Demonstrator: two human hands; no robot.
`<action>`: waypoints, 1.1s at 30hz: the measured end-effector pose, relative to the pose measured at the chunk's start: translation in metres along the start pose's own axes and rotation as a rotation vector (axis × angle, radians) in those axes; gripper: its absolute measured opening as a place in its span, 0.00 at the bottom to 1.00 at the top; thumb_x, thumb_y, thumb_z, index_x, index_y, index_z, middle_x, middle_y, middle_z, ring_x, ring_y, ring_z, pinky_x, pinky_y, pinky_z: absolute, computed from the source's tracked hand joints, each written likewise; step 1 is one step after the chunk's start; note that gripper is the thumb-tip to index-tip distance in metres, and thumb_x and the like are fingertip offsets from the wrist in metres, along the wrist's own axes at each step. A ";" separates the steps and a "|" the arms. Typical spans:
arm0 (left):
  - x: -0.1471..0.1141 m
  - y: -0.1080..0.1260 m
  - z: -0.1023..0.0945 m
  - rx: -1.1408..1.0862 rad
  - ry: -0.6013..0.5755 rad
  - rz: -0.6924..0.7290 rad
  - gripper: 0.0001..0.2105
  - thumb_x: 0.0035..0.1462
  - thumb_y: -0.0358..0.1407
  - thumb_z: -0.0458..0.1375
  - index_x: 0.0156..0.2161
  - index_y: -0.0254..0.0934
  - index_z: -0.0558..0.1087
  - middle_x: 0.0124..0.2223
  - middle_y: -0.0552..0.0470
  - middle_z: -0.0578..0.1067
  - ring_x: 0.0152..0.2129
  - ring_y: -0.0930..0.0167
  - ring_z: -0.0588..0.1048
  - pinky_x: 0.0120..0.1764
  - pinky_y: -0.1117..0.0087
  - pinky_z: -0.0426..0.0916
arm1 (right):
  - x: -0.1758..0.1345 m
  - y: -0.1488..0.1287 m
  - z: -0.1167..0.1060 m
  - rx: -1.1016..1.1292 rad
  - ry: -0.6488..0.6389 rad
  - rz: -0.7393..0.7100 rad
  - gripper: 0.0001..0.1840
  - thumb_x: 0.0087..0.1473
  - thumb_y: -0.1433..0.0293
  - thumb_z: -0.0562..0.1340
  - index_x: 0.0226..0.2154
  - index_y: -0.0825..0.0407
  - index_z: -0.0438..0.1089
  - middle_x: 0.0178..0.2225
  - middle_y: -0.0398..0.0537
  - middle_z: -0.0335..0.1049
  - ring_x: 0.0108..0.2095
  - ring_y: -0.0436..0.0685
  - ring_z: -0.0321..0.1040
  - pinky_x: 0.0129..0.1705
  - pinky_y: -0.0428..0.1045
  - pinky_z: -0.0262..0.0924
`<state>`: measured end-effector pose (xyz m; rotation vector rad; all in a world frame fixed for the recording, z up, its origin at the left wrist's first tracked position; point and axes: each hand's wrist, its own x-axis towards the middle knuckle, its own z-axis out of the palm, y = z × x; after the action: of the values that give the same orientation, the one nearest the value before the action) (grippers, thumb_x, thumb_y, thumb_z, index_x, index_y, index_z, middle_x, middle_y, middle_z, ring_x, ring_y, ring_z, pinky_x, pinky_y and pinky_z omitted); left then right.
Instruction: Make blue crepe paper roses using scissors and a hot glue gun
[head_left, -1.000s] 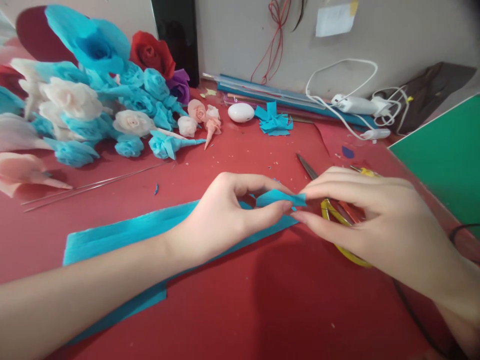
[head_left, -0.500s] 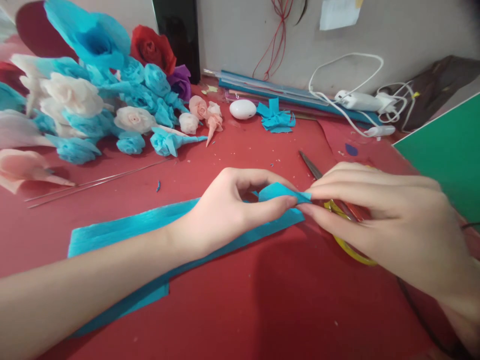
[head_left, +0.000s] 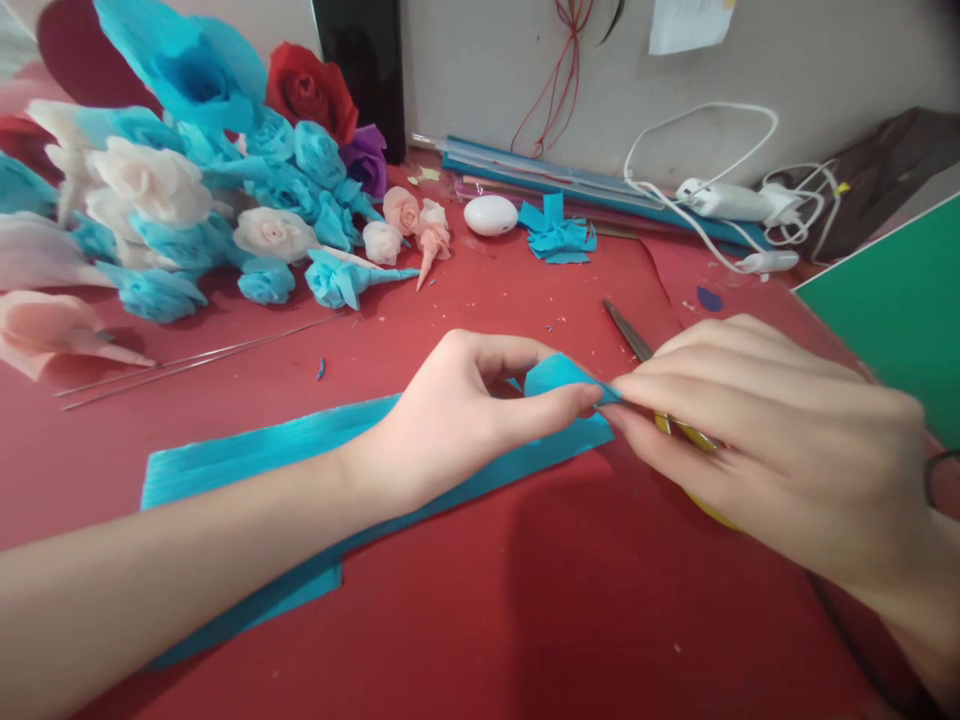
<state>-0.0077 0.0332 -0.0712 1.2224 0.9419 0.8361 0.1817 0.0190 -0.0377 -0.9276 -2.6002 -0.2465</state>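
Between my two hands is a small piece of blue crepe paper (head_left: 553, 374), folded and narrowing to a twisted tip at the right. My left hand (head_left: 480, 410) is closed on its wider part with thumb and forefinger. The thumb and fingers of my right hand (head_left: 772, 420) pinch its narrow end. A long sheet of blue crepe paper (head_left: 247, 455) lies flat on the red table beneath my left hand and forearm, which cover part of it. Scissors (head_left: 628, 330) with yellow handles rest partly hidden behind my right hand.
Crepe-paper flowers (head_left: 277, 190) in blue, white, pink, red and purple are heaped at the back left. Thin wires (head_left: 202, 358) lie before them. Further back are a white oval case (head_left: 490, 215), cut blue strips (head_left: 556, 232) and white chargers (head_left: 724, 200). A green board (head_left: 892, 300) stands right.
My right hand has turned slightly and shifted a little right, and the paper's end between its fingers looks more tightly twisted. The whole view has slid slightly.
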 end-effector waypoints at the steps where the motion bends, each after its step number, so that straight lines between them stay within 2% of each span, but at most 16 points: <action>1: 0.000 0.000 0.000 0.002 0.004 -0.004 0.06 0.48 0.37 0.62 0.28 0.35 0.78 0.28 0.54 0.80 0.25 0.68 0.77 0.31 0.72 0.72 | 0.000 0.000 0.000 -0.024 0.001 -0.026 0.03 0.55 0.78 0.59 0.32 0.57 0.68 0.28 0.48 0.69 0.31 0.55 0.64 0.31 0.53 0.57; 5: 0.000 -0.001 0.001 0.015 0.001 -0.006 0.07 0.47 0.38 0.62 0.28 0.35 0.78 0.28 0.54 0.80 0.26 0.68 0.77 0.32 0.71 0.73 | 0.000 0.001 0.001 -0.143 0.045 -0.143 0.04 0.52 0.79 0.61 0.32 0.57 0.67 0.28 0.51 0.70 0.30 0.59 0.65 0.30 0.56 0.58; 9: 0.000 -0.001 0.000 0.042 0.003 0.004 0.08 0.48 0.38 0.62 0.27 0.35 0.78 0.27 0.54 0.79 0.25 0.69 0.76 0.30 0.73 0.72 | 0.000 0.002 -0.001 -0.234 0.039 -0.190 0.04 0.53 0.79 0.60 0.32 0.56 0.67 0.27 0.52 0.71 0.30 0.60 0.65 0.28 0.56 0.57; 12: 0.000 -0.001 0.000 0.077 0.005 0.014 0.08 0.48 0.39 0.62 0.27 0.35 0.77 0.27 0.53 0.79 0.25 0.69 0.76 0.28 0.73 0.71 | 0.000 0.003 -0.002 -0.249 0.047 -0.235 0.02 0.52 0.79 0.62 0.31 0.59 0.69 0.27 0.55 0.71 0.29 0.61 0.66 0.28 0.56 0.57; 15: -0.001 -0.001 -0.001 0.107 0.022 0.019 0.10 0.49 0.41 0.61 0.27 0.34 0.77 0.26 0.53 0.78 0.25 0.69 0.75 0.27 0.74 0.70 | 0.002 0.003 0.001 -0.254 0.051 -0.245 0.01 0.52 0.79 0.62 0.30 0.61 0.69 0.27 0.56 0.71 0.28 0.61 0.66 0.26 0.56 0.56; 21: 0.001 -0.004 0.000 0.157 0.044 0.021 0.12 0.49 0.41 0.61 0.23 0.34 0.75 0.21 0.55 0.74 0.20 0.72 0.72 0.21 0.77 0.64 | 0.005 0.002 0.004 -0.287 0.003 -0.235 0.06 0.54 0.77 0.60 0.27 0.60 0.70 0.25 0.53 0.71 0.27 0.61 0.66 0.25 0.55 0.53; 24: 0.002 -0.005 -0.001 0.125 0.046 0.023 0.12 0.49 0.39 0.61 0.21 0.34 0.73 0.19 0.57 0.72 0.18 0.75 0.70 0.20 0.78 0.63 | 0.004 0.006 0.001 -0.240 -0.044 -0.165 0.07 0.57 0.73 0.58 0.31 0.59 0.70 0.25 0.51 0.69 0.29 0.61 0.65 0.29 0.56 0.53; 27: 0.003 -0.004 0.000 0.090 0.048 0.029 0.07 0.49 0.37 0.62 0.26 0.35 0.76 0.23 0.57 0.76 0.20 0.74 0.72 0.24 0.78 0.66 | 0.002 0.012 -0.006 -0.127 -0.057 -0.059 0.08 0.59 0.68 0.57 0.34 0.56 0.69 0.27 0.48 0.70 0.31 0.59 0.65 0.33 0.56 0.55; 30: 0.002 -0.002 0.001 0.078 0.054 0.053 0.05 0.49 0.35 0.62 0.28 0.36 0.78 0.27 0.56 0.79 0.25 0.72 0.75 0.27 0.78 0.69 | 0.001 0.015 -0.012 0.022 -0.024 0.131 0.06 0.59 0.68 0.57 0.33 0.50 0.69 0.30 0.43 0.71 0.33 0.55 0.66 0.35 0.51 0.58; 33: 0.002 0.000 0.001 0.081 0.044 0.072 0.03 0.49 0.33 0.62 0.29 0.37 0.78 0.29 0.57 0.80 0.27 0.71 0.77 0.30 0.79 0.71 | 0.001 0.012 -0.013 0.189 -0.040 0.340 0.04 0.56 0.68 0.60 0.30 0.45 0.69 0.30 0.35 0.71 0.31 0.50 0.67 0.29 0.45 0.59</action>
<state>-0.0060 0.0346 -0.0714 1.3183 0.9801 0.8919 0.1925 0.0252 -0.0254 -1.2885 -2.3971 0.1066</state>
